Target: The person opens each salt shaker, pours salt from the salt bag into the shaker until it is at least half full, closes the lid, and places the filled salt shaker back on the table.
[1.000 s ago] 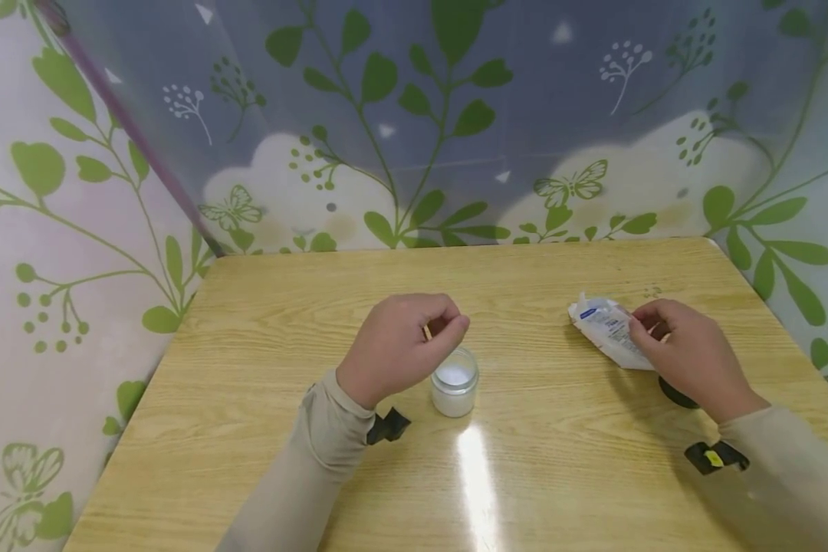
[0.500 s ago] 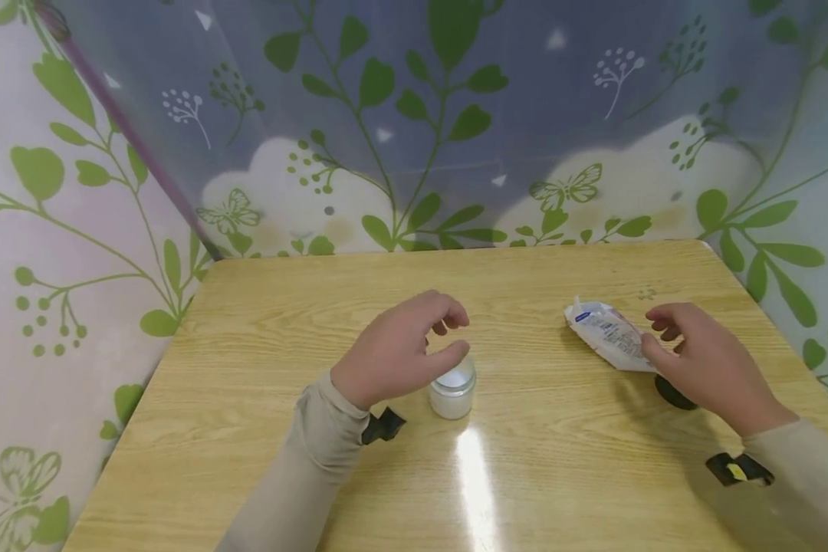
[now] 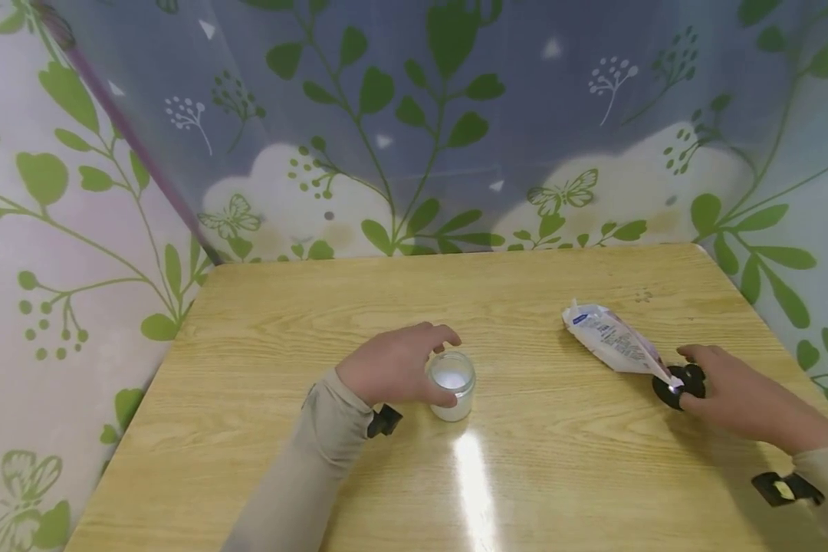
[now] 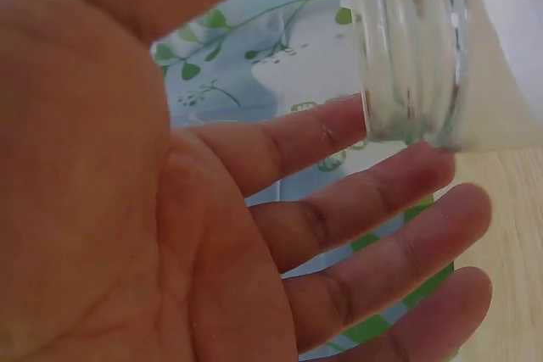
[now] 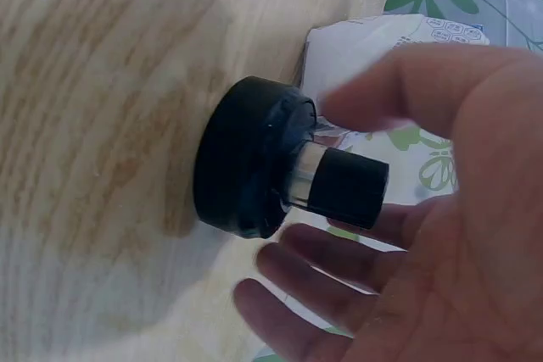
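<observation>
A small clear glass jar with white contents stands uncovered on the table. My left hand is at its left side, thumb before it and fingers behind. In the left wrist view the fingers lie nearly straight beside the threaded neck of the jar. My right hand reaches round a black lid lying on the table. The right wrist view shows this lid with a clear stem and black knob; the spread, loosely bent fingers surround the knob, the thumb blurred.
A white printed plastic packet lies just behind the black lid, its near corner overlapping it in the head view. The wooden table meets leaf-patterned walls at the back and sides. Black straps sit at both wrists.
My right hand has left the packet and moved right and nearer to the black lid. My left hand has opened from a pinch above the jar and lowered to its side.
</observation>
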`<state>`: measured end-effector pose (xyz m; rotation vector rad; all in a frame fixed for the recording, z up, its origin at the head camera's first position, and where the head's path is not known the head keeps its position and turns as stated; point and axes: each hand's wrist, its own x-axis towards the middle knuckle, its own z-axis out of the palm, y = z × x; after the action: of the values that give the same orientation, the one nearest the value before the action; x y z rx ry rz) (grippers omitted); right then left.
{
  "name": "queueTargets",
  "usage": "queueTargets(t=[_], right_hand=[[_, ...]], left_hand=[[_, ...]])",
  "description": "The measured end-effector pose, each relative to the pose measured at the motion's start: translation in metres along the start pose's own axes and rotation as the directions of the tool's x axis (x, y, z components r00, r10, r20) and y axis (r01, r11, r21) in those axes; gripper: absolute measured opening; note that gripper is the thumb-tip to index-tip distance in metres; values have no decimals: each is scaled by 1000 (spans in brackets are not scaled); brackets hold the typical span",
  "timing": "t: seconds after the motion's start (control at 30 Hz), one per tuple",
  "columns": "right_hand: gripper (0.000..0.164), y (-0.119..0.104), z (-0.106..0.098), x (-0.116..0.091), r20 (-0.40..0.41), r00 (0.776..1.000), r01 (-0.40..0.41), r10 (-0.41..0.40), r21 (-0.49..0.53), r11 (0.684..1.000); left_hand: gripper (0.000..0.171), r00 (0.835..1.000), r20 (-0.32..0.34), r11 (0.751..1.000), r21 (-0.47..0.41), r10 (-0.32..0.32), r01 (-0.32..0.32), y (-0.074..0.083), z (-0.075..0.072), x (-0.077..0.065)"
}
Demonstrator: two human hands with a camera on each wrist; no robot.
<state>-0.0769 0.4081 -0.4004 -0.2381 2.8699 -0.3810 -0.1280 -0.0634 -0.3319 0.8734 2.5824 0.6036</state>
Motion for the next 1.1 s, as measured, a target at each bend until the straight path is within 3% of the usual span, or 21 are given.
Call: queueTargets(t=[0.17,0.33,0.47,0.6,0.73,0.87,0.93,0.97,1.03,1.1], right_hand=[[57,2,3,1,-19,1000,4,-5,-27,1000],[44,1,-1,-1,-46,999,-21,19,-47,999],[23,6,-2,-8,-66,997,-32,28,-57,998],[33,3,-11,-23,-83,994,-78,71,-86,993],[33,-27,-33,-36,-175,980,-109,91,-96,989],[28,-91,-53,-38,-267,963,-54,36,-62,997],[28,-127,-57,-38,-336,940,36,-51,-52,998],[28,-144,-55,-38,-381,918,95,-109,-55,994],[26,-174,-52,-38,-467,854,220,-230,-77,972],[29,-197,-48,-37,-534,776,334,-336,-105,937]], left_hand=[[56,999,-33,999,40,-7,8,0,1,1],[54,999,-39,999,33,-11,13,-1,1,0],[52,999,-35,1000,20,-15,16,-2,0,1],[51,1000,-25,1000,24,-14,15,-1,1,1],[50,1000,-18,1000,26,-6,7,0,4,6],[50,1000,-24,1000,25,-11,11,-1,7,8],[49,999,-32,999,30,-16,17,-2,8,7],[49,999,-36,999,32,-16,17,-2,8,7],[49,999,-39,999,32,-14,15,-1,8,7],[50,999,-37,999,33,-4,5,0,8,8]])
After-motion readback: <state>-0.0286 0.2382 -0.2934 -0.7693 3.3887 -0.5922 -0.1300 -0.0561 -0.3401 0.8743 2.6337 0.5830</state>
